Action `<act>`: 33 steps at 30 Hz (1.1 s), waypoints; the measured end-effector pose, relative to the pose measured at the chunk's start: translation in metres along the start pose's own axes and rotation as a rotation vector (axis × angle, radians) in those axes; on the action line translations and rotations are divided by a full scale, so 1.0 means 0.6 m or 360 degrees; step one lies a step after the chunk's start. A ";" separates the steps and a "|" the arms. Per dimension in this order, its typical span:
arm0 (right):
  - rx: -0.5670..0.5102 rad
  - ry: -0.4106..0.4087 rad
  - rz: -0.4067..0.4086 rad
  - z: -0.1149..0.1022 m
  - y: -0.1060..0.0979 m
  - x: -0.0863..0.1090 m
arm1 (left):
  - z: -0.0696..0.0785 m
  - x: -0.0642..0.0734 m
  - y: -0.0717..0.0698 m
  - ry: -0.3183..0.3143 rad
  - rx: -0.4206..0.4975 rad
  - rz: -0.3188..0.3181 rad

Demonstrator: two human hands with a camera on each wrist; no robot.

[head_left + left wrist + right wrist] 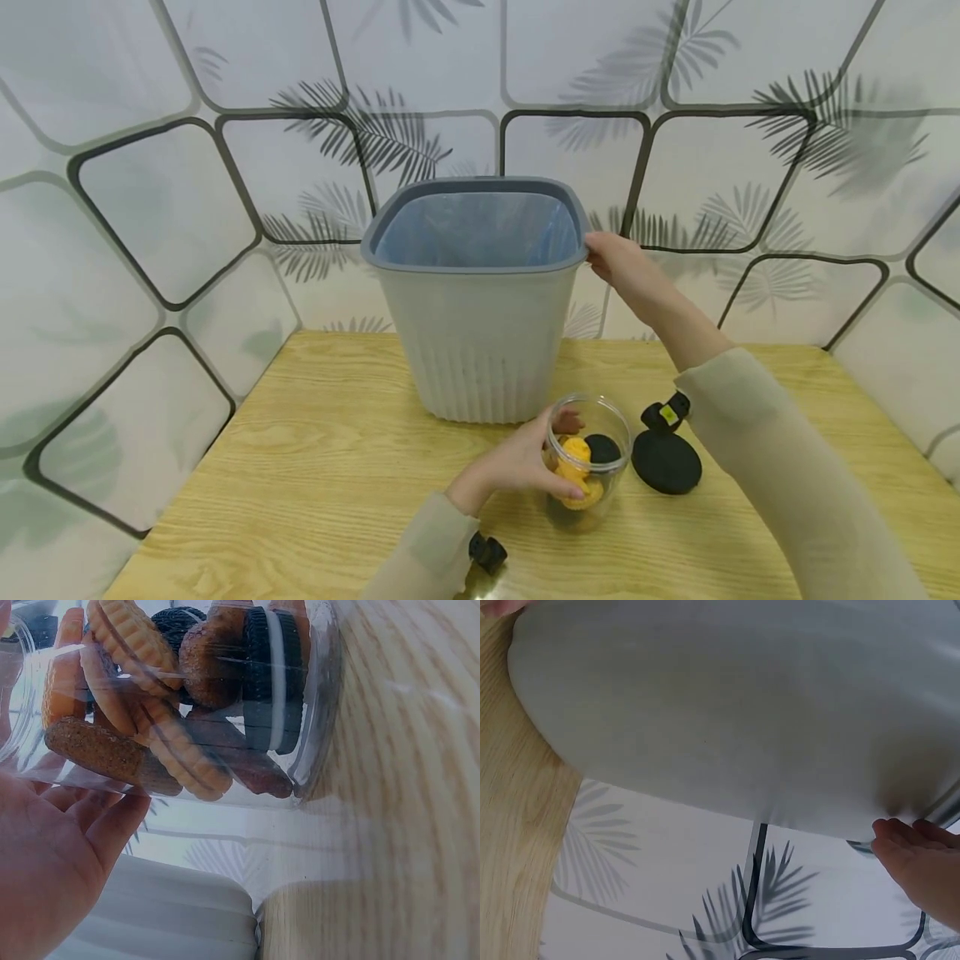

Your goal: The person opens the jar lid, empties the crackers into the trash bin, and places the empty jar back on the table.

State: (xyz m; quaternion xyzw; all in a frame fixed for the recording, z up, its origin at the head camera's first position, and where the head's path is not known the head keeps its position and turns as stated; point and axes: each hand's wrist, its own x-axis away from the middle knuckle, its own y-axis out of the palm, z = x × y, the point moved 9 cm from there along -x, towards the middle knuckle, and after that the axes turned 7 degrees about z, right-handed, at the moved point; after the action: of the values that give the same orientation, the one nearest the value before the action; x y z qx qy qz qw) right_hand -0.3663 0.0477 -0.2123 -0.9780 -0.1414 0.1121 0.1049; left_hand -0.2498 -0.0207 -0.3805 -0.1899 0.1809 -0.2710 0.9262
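Note:
A clear round jar [588,492] stands on the table, its top uncovered, holding yellow and black cookies. My left hand [517,462] grips the jar from its left side, thumb in front and fingers behind. In the left wrist view, sandwich cookies [274,682] and brown, elongated pieces [105,754] show through the clear wall. My right hand [626,271] holds the right edge of the grey-rimmed trash bin [476,342]; in the right wrist view its fingers [904,844] lie under the rim. A blue liner [480,225] covers the bin's inside.
To the right of the jar lies a flat black disc [667,462]. The wood-grain table [315,425] meets a leaf-patterned wall covering [465,142] behind the bin and at both sides. Black wrist cameras are strapped near each sleeve.

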 end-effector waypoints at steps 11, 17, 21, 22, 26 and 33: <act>-0.0128 0.0148 0.0072 0.007 0.003 0.004 | 0.002 -0.004 0.005 -0.0010 0.0016 -0.0019; -0.0119 0.0157 -0.0007 0.010 0.016 0.003 | 0.002 0.000 0.000 0.0017 -0.0012 0.0029; -0.0088 0.0148 -0.0039 0.012 0.020 0.003 | 0.007 0.002 -0.006 0.0060 -0.0100 0.0104; -0.0082 0.0147 -0.0045 0.013 0.021 0.002 | 0.007 0.002 -0.007 0.0065 -0.0118 0.0126; -0.0060 0.0120 -0.0060 0.012 0.024 0.001 | 0.009 0.004 -0.013 0.0061 -0.0158 0.0201; -0.0136 0.0107 -0.0129 0.008 0.030 0.003 | 0.011 0.014 -0.027 0.0050 -0.0105 0.0353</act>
State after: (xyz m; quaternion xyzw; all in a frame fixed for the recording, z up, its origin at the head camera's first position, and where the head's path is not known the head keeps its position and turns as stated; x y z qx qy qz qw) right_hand -0.3608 0.0320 -0.2213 -0.9783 -0.1819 0.0688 0.0720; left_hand -0.2477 -0.0365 -0.3694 -0.1948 0.2240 -0.1636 0.9408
